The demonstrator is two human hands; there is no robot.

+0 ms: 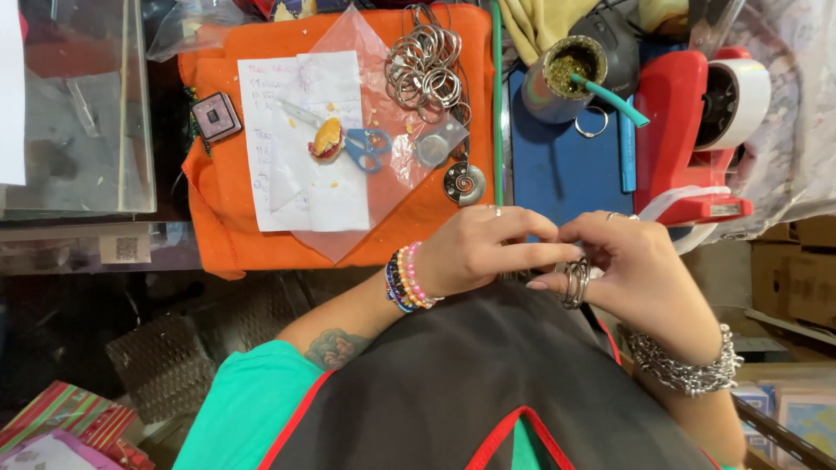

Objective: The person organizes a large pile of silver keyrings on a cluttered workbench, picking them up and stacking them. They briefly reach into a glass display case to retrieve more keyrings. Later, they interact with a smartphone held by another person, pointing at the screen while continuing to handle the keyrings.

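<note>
Both hands meet close to the body, just below the orange cloth (pixel 226 226). Right hand (pixel 640 270) pinches a bundle of metal rings (pixel 575 283) w/ clenched fingers; left hand (pixel 483 248) fingers touch the same rings. More rings (pixel 427 70) lie on the cloth, near blue scissors (pixel 366 146).

Cluttered surface (pixel 557 165), orange cloth (pixel 218 218) at left, blue mat at centre; cardboard boxes (pixel 797 270) at right; even lighting.
</note>
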